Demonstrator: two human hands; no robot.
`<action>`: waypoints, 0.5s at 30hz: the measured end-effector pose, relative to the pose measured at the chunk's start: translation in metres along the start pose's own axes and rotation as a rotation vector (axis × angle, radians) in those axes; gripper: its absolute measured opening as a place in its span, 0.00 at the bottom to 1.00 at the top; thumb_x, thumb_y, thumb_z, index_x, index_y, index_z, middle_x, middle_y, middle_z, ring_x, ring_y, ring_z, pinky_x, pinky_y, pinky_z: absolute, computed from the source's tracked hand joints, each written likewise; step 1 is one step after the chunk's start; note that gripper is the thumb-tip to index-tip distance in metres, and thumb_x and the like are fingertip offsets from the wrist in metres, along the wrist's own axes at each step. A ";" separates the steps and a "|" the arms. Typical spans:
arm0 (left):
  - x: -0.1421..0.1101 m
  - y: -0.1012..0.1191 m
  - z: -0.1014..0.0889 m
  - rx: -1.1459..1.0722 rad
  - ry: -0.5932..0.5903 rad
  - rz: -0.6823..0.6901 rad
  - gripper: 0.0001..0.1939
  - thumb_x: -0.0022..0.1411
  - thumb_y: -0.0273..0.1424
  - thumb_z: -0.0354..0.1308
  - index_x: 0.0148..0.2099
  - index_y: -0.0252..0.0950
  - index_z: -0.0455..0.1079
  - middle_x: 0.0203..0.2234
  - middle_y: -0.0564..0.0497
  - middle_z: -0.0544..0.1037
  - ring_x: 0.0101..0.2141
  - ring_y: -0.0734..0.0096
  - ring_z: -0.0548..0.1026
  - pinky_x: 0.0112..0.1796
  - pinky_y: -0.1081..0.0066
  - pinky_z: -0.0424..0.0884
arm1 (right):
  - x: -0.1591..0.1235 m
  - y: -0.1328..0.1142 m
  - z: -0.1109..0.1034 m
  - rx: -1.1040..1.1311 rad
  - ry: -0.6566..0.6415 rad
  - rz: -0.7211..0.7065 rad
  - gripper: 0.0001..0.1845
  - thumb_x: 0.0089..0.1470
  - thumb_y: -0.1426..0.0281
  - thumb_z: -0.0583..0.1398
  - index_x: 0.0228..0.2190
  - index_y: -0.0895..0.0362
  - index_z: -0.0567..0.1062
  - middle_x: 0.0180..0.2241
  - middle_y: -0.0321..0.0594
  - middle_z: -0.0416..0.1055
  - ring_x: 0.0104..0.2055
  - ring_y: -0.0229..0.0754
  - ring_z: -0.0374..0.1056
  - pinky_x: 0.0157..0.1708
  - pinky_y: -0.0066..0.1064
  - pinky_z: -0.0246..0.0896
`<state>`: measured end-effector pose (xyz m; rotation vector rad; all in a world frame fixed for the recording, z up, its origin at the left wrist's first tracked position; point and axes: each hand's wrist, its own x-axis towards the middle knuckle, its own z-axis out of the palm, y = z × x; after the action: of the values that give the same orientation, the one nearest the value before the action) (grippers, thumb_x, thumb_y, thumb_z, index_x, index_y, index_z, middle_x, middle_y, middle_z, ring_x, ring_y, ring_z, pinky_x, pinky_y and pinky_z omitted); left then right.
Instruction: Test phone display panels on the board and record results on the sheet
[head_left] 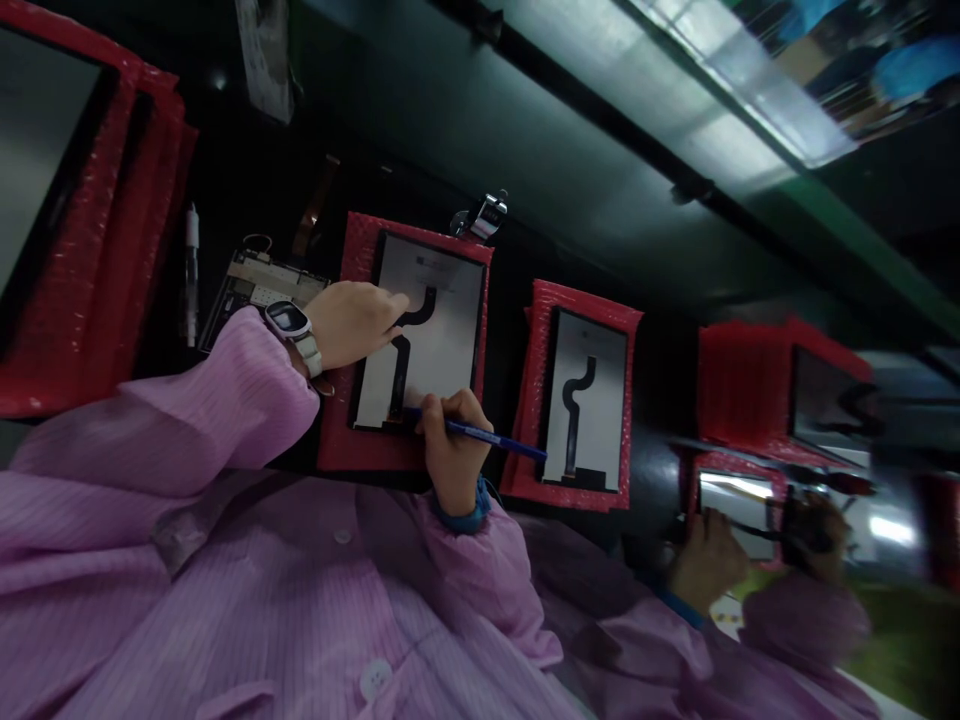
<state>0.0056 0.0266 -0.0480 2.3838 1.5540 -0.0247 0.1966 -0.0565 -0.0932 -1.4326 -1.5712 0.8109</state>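
Note:
A display panel (pixel 450 340) with a pale back and dark border lies on red bubble wrap (pixel 334 445) in front of me. A black flat ribbon cable (pixel 400 375) curves up across it. My left hand (pixel 356 325) reaches over the panel's left edge, thumb and fingers pinched at the cable's bend. In my right hand (pixel 455 455) is a slim blue pen-like tool (pixel 499 440), its end pointing at the cable's base on the panel's lower edge. That end is partly hidden by my fingers, so its kind is unclear.
A second panel (pixel 600 385) on red wrap lies to the right. Stacked wrapped panels (pixel 90 270) stand far left, near a white pen (pixel 192 275) and an electronic part (pixel 262 280). Behind sits a metal tally counter (pixel 487 215). A co-worker's hand (pixel 709 565) works at right.

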 end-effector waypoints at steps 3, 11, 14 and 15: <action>0.001 0.000 0.000 -0.005 -0.014 -0.002 0.13 0.73 0.34 0.50 0.50 0.32 0.71 0.39 0.42 0.81 0.41 0.56 0.79 0.36 0.66 0.66 | -0.001 0.001 0.000 -0.005 -0.012 -0.012 0.20 0.59 0.63 0.60 0.20 0.54 0.60 0.16 0.27 0.61 0.17 0.31 0.56 0.19 0.24 0.51; 0.000 0.002 0.006 -0.250 0.193 0.171 0.13 0.73 0.33 0.47 0.49 0.29 0.69 0.42 0.40 0.78 0.44 0.57 0.77 0.45 0.63 0.70 | -0.002 0.002 -0.005 0.358 0.150 0.048 0.17 0.60 0.61 0.60 0.26 0.53 0.60 0.18 0.25 0.51 0.18 0.31 0.49 0.20 0.24 0.48; -0.001 0.008 0.010 -0.502 0.210 0.349 0.12 0.73 0.28 0.44 0.48 0.33 0.68 0.41 0.44 0.77 0.43 0.64 0.76 0.47 0.67 0.69 | 0.001 -0.001 -0.005 0.426 0.168 -0.097 0.11 0.59 0.59 0.58 0.31 0.53 0.65 0.24 0.31 0.59 0.23 0.35 0.58 0.25 0.29 0.57; -0.002 0.010 0.011 -0.576 0.188 0.389 0.11 0.73 0.27 0.44 0.48 0.34 0.67 0.41 0.45 0.77 0.43 0.66 0.76 0.47 0.68 0.69 | 0.002 -0.002 -0.005 0.435 0.162 -0.143 0.11 0.60 0.59 0.56 0.31 0.53 0.67 0.26 0.34 0.62 0.26 0.37 0.62 0.28 0.31 0.60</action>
<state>0.0153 0.0182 -0.0560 2.1975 0.9551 0.6522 0.2008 -0.0556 -0.0890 -1.0324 -1.2629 0.8648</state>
